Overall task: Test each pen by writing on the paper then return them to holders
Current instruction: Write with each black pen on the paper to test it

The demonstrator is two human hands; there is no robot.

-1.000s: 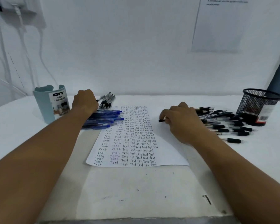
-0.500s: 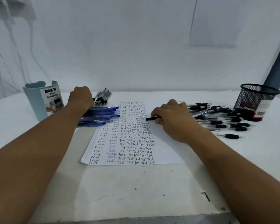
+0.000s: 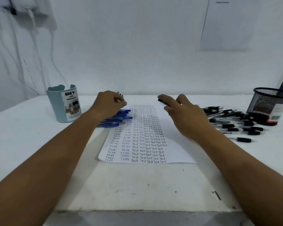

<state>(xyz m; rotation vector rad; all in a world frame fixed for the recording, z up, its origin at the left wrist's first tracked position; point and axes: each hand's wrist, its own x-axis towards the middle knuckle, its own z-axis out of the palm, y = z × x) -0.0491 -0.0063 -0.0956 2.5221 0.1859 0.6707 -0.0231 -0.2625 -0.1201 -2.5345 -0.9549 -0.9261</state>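
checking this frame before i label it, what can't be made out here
Head view:
- Black pens behind the left hand: only their tips show; the hand hides how it holds them.
- Black pen in the right hand: motion-blurred, its rear hidden by fingers.
- White printed notice on the wall: cut off by the top edge, text too small.
- Black mesh cup: contents unclear.

The paper (image 3: 178, 144) carries columns of the handwritten word "Test". The blue holder (image 3: 62, 105) near the table's far left corner bears a label reading "DIY DESK ORGANIZER". The wall notice's (image 3: 227, 23) print is illegible.
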